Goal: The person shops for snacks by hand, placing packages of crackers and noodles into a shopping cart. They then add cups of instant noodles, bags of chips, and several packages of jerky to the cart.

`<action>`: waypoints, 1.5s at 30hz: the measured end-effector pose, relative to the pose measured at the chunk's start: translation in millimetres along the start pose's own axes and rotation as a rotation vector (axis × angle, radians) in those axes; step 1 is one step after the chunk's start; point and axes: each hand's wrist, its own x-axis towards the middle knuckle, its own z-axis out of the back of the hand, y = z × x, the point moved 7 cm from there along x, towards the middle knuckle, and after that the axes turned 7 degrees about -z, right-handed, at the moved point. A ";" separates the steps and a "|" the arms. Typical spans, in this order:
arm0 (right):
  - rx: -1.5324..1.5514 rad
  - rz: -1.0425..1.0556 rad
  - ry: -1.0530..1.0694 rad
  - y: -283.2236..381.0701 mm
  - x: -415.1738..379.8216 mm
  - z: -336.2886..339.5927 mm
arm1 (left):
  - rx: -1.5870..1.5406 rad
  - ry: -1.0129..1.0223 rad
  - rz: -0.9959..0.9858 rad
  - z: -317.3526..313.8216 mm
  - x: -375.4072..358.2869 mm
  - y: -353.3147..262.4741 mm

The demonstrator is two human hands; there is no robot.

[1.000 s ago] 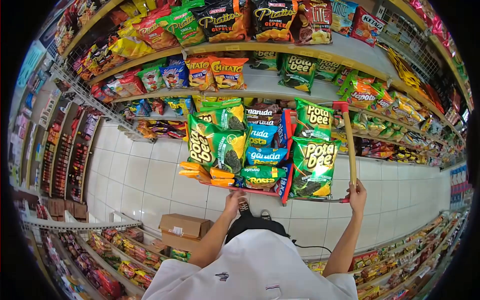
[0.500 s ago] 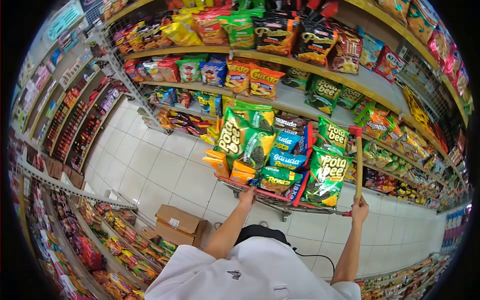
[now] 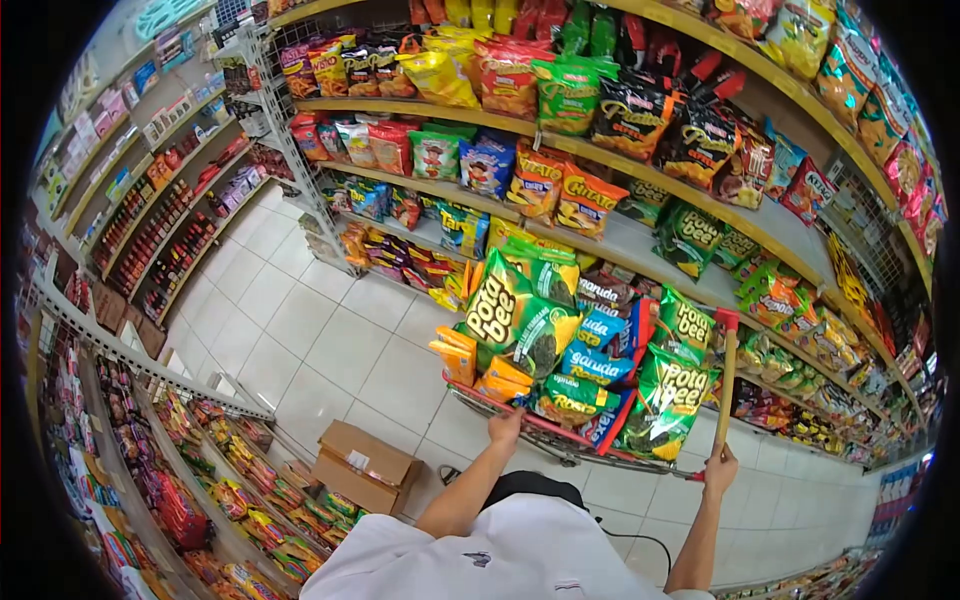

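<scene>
Between shelves (image 3: 790,222), right-hand fingers (image 3: 716,466) curl round yellow handle (image 3: 727,390).

A red-rimmed cart (image 3: 552,431) stands heaped with snack bags (image 3: 663,402)

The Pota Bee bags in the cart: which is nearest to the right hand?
The front bag by the yellow handle; those behind and opposite lie farther from the right hand.

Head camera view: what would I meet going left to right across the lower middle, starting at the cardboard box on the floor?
Cardboard box → left hand → green Rosta pack → nearest Pota Bee bag → right hand.
</scene>
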 end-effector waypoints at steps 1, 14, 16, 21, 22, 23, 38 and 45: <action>-0.015 0.002 0.001 3.8 -7.0 -2.9 | -0.021 0.004 0.003 7.2 0.5 -3.1; 0.009 0.055 -0.021 47.7 -70.5 -62.1 | 0.116 -0.007 -0.015 102.3 53.6 -33.3; 0.001 0.011 -0.060 43.5 -76.3 -74.0 | 0.110 0.009 -0.039 116.8 71.0 -33.4; 0.048 0.023 -0.005 84.0 -112.2 -87.8 | 0.037 -0.007 -0.007 152.6 85.2 -50.8; 0.035 0.047 -0.003 104.5 -123.4 -86.2 | 0.047 0.015 -0.015 157.2 90.2 -54.1; 0.024 0.073 -0.001 118.7 -132.5 -85.8 | 0.024 0.009 -0.019 165.0 96.8 -53.8; -0.025 0.170 0.101 192.9 -184.9 -139.3 | -0.045 -0.088 -0.056 232.2 126.8 -124.3; -0.059 0.220 0.229 258.7 -222.2 -141.1 | -0.072 -0.159 -0.067 260.9 141.0 -153.0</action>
